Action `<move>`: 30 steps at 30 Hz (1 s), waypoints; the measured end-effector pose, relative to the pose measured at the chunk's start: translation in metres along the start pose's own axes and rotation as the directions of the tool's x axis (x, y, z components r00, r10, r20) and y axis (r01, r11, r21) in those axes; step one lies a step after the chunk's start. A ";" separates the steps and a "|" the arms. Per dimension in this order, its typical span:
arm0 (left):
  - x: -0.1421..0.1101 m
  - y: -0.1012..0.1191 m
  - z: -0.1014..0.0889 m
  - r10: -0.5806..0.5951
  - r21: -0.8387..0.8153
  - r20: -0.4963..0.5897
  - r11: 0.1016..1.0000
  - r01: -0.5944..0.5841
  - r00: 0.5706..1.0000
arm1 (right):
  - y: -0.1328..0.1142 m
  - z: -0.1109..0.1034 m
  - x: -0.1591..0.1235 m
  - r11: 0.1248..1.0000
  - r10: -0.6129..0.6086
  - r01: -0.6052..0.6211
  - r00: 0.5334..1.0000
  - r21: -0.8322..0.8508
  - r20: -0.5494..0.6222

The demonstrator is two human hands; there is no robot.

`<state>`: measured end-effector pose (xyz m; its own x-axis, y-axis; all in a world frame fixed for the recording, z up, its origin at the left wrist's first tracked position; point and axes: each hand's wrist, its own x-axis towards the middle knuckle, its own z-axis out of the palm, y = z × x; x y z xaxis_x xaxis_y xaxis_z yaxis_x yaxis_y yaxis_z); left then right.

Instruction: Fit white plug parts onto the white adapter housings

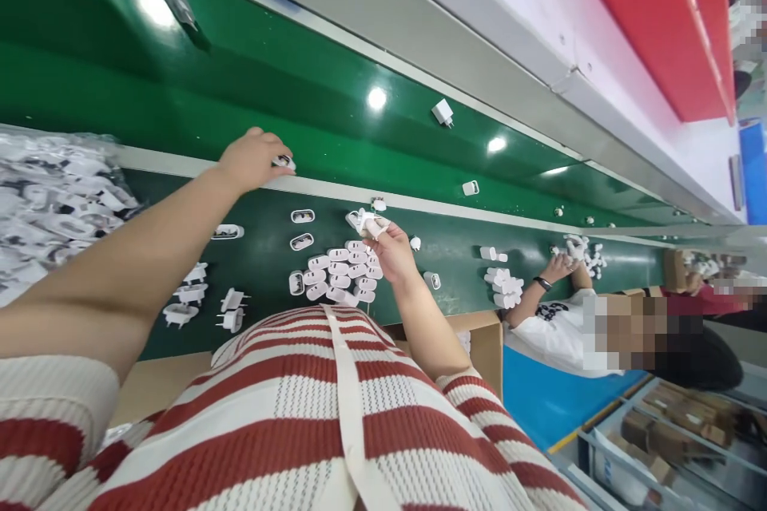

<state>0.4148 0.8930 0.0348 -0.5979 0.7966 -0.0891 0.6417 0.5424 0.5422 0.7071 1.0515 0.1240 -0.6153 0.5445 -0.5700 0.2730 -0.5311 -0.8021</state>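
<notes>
My left hand (255, 158) reaches to the pale strip beside the green belt, its fingers closed around an open white charger housing (284, 163) with dark parts inside. In front of my body, my right hand (392, 249) pinches a small white charger piece (358, 218); its fingertips look wrapped in white. Just beyond those fingers lies a small component with a green part (378, 204). Below them is a cluster of white charger housings (339, 267). Two open housings (303, 216) rest to the left of the cluster, and another housing (432, 280) lies right of my forearm.
A clear bag of white parts (60, 200) fills the left side. White plug pieces (185, 295) stand near my left forearm. On the green belt (335, 96) lie a white adapter (443, 112) and other pieces. A co-worker's hand (560, 265) handles white parts farther right. A cardboard box (486, 339) sits below.
</notes>
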 end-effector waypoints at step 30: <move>-0.055 0.074 0.079 -0.015 -0.259 -0.002 0.966 0.014 1.000 | 0.024 0.049 0.070 -0.339 -0.071 0.501 0.830 -0.796 0.553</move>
<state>0.5331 0.9104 0.0133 -0.6083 0.7880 -0.0953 0.4874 0.4656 0.7387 0.6343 1.0454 0.0734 -0.9390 0.1310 -0.3179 0.1878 0.9699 -0.1550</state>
